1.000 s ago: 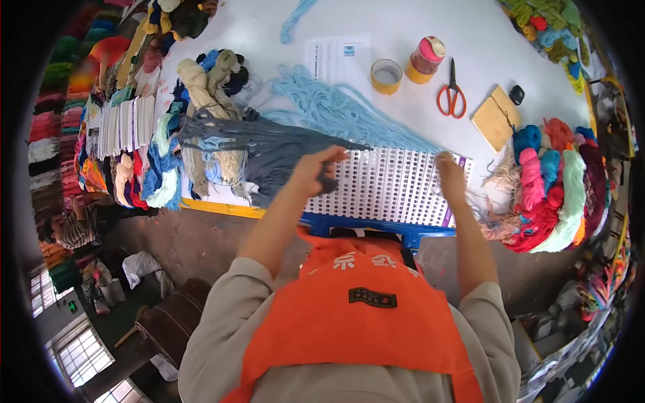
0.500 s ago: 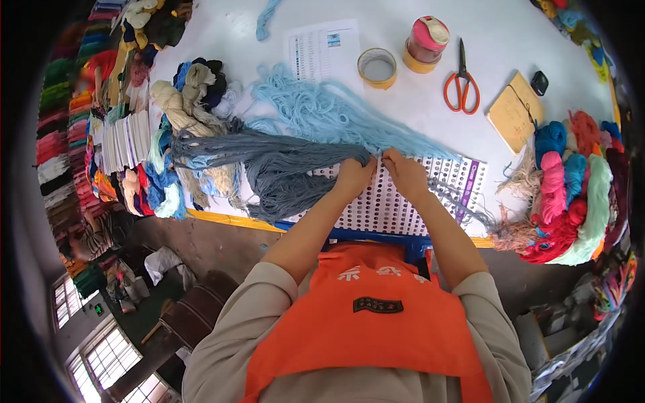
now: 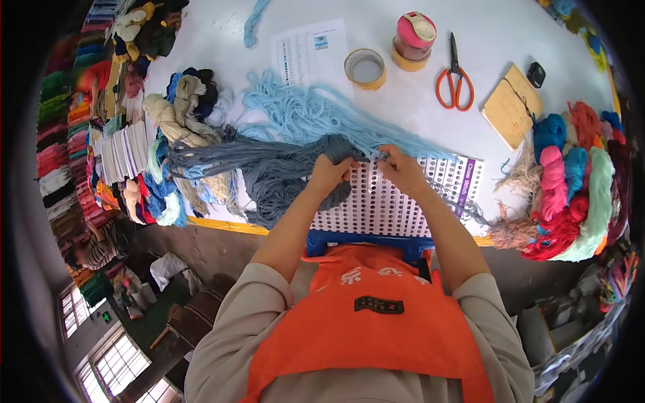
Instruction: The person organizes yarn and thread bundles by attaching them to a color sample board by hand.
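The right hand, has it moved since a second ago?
Yes. The right hand came in from the right end of the white holed card to its top middle, meeting the left hand at the grey yarn.

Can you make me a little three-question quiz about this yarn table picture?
1. True or false: the orange-handled scissors lie on the white table, apart from both hands.
2. What does the left hand hold?
A. the tape roll
B. the grey-blue yarn bundle
C. the tan notebook
3. Fill in: both hands meet over the white card with rows of ____.

Key
1. True. They lie far up the table, beside the pink-lidded jar.
2. B. The left hand's grip closes on it; the right hand pinches thin strands close by.
3. Holes.
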`<act>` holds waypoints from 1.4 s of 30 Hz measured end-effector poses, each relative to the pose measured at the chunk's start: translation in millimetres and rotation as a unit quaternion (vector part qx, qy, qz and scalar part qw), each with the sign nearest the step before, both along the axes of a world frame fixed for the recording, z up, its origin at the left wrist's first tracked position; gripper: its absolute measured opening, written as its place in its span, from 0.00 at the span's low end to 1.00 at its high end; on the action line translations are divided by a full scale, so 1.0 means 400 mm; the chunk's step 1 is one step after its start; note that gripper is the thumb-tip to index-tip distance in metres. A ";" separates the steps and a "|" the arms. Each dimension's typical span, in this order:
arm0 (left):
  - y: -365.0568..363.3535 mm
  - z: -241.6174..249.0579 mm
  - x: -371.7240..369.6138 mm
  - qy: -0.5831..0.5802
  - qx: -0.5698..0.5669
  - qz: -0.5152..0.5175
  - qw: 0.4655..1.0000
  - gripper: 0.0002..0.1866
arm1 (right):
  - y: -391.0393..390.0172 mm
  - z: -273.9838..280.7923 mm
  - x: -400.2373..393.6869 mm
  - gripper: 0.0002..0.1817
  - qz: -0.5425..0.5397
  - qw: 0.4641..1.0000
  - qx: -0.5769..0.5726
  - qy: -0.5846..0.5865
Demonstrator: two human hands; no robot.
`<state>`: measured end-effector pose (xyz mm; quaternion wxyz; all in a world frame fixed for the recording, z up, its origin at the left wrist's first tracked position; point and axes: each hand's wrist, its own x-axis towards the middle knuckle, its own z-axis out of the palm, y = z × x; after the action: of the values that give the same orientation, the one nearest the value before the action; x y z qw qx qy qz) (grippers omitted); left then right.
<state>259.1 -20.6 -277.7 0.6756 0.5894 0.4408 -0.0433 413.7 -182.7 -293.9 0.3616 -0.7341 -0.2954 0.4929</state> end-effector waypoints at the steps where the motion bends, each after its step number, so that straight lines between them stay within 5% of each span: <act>1: 0.002 -0.004 -0.009 -0.008 -0.031 0.006 0.999 0.10 | -0.002 -0.003 0.000 0.20 -0.001 1.000 0.000 0.002; 8: -0.015 -0.002 0.013 0.041 -0.008 0.001 0.999 0.09 | -0.003 -0.014 -0.004 0.20 -0.011 1.000 0.013 0.001; 13: -0.064 0.070 0.015 -0.067 -0.271 0.105 0.954 0.11 | 0.001 -0.022 0.003 0.22 -0.023 0.999 -0.003 0.045; 16: -0.099 0.095 0.051 0.081 -0.023 -0.113 0.990 0.13 | -0.005 -0.044 0.009 0.26 -0.014 0.996 0.037 0.079; 18: -0.112 0.012 0.028 0.073 0.018 -0.124 0.989 0.14 | -0.002 -0.014 0.024 0.27 0.030 0.997 0.014 0.069; 20: -0.114 -0.042 0.003 -0.034 0.331 -0.194 0.923 0.08 | 0.000 -0.021 0.016 0.25 0.016 0.998 0.027 0.051; 21: -0.102 -0.046 -0.005 -0.035 0.331 -0.193 0.923 0.08 | 0.003 -0.024 0.010 0.23 -0.002 0.998 0.044 0.037; 23: -0.048 -0.032 -0.041 0.059 0.147 -0.035 0.987 0.07 | 0.026 -0.013 0.006 0.21 -0.022 0.999 -0.008 0.042; 25: 0.065 0.133 -0.070 0.048 -0.189 0.125 0.973 0.08 | 0.036 0.003 0.006 0.19 -0.043 0.996 -0.060 0.048; 28: 0.247 0.222 -0.192 -0.057 -0.257 0.236 0.935 0.10 | 0.043 0.010 0.007 0.16 -0.035 0.996 -0.071 0.041; 32: 0.420 0.300 -0.314 -0.247 -0.202 0.362 0.876 0.09 | 0.042 0.010 0.001 0.16 -0.043 0.996 -0.067 0.042; 34: 0.414 0.331 -0.318 -0.174 0.028 0.431 0.885 0.14 | 0.045 0.020 -0.005 0.16 -0.039 0.996 -0.073 0.032; 35: 0.408 0.333 -0.333 -0.064 0.173 0.364 0.913 0.21 | 0.046 0.027 -0.007 0.17 -0.034 0.996 -0.084 0.021; 37: 0.336 0.383 -0.301 0.010 0.160 0.276 0.948 0.24 | 0.039 0.039 -0.018 0.17 -0.029 0.995 -0.095 0.007; 39: 0.235 0.408 -0.279 -0.038 0.054 0.208 0.976 0.25 | 0.026 0.036 -0.045 0.20 -0.040 0.995 -0.053 -0.072; 41: 0.114 0.426 -0.228 -0.054 0.065 0.192 0.978 0.23 | 0.022 0.028 -0.086 0.25 -0.074 0.991 -0.038 -0.104; 42: 0.078 0.392 -0.240 -0.170 -0.022 0.201 0.964 0.23 | 0.021 0.039 -0.114 0.27 -0.107 0.987 -0.038 -0.109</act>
<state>163.0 10.6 -120.9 0.7486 0.4719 0.4275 0.1847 368.1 -174.5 -278.2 0.3495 -0.8243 -0.2339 0.3790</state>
